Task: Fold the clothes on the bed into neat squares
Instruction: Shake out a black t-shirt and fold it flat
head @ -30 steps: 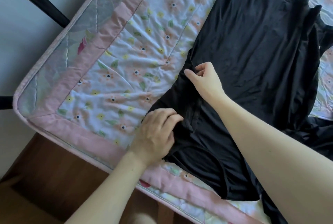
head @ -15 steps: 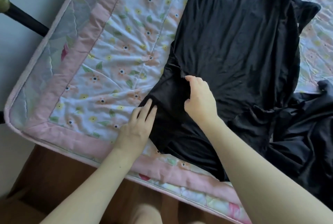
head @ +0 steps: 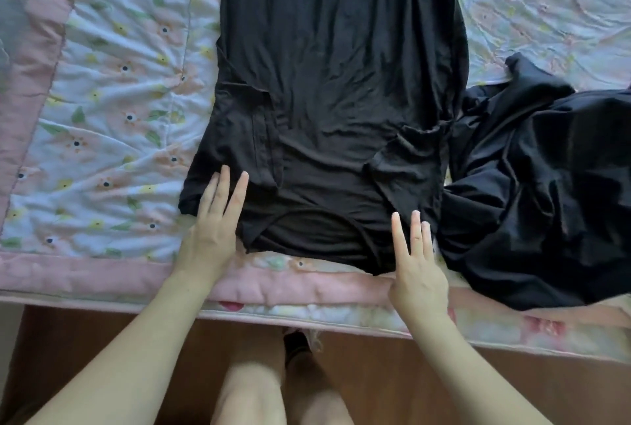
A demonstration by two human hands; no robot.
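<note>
with straight fingers of my left hand (head: 213, 230) and right hand (head: 418, 262) on the soft black jersey shirt (head: 327, 83), i should smooth outward before folding.

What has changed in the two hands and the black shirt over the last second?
The right hand let go of the sleeve fold and moved to the shirt's right near corner, fingers flat. The left hand uncurled and now presses flat on the left sleeve. The shirt stays spread on the quilt; the black heap remains beside it.
</note>
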